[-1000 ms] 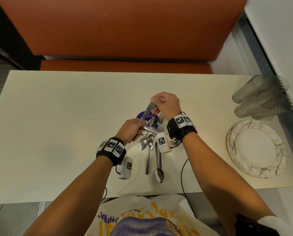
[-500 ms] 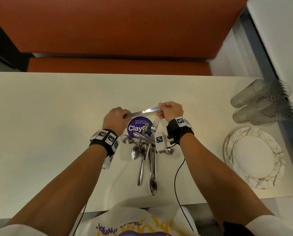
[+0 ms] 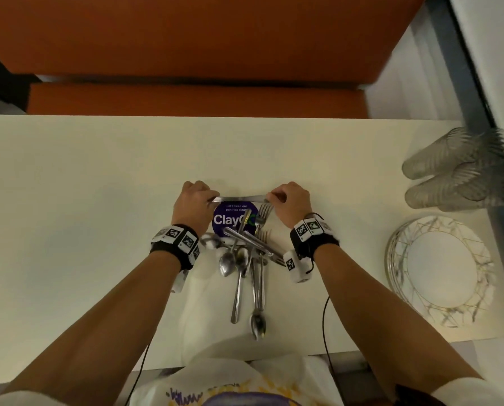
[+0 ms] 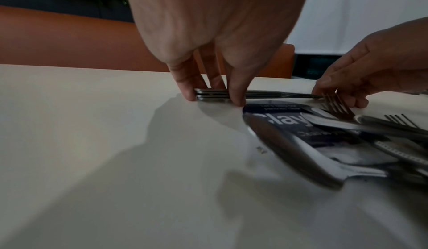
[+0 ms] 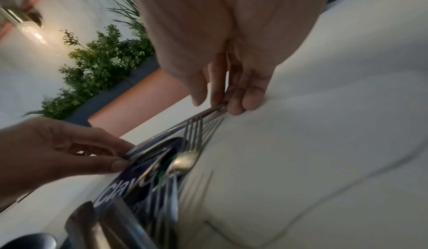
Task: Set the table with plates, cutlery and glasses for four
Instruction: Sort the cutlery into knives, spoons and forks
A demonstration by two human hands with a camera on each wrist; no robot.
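The left hand (image 3: 193,205) and the right hand (image 3: 290,202) together held a small bundle of knives (image 3: 239,198) level and crosswise, just above the worktop (image 3: 83,230). Seen from the left wrist, the left fingers (image 4: 236,88) and thumb were narrowed to a pinch round the handle end, their tips touching the worktop. The bundle showed there as several flat steel pieces stacked edge on; how many, I could not tell. The right fingers (image 5: 238,97) were likewise closed to a narrow pinch on the other end, down near the surface.

Just on the near side of the knives lay a round purple sticker (image 3: 230,219) with white lettering, partly covered by a loose heap of cutlery (image 3: 245,259): spoons with bowls toward the left hand, forks with tines reaching toward the right hand, and long handles pointing back to the person. One fork (image 3: 264,212) lay with its tines just beside the right fingers.

Well apart, at the right end of the worktop, a stack of white plates (image 3: 438,271) with a gold veined rim sat near the front edge. Behind it ribbed clear glasses (image 3: 456,168) lay on their sides. An orange bench (image 3: 198,54) ran along the far side.
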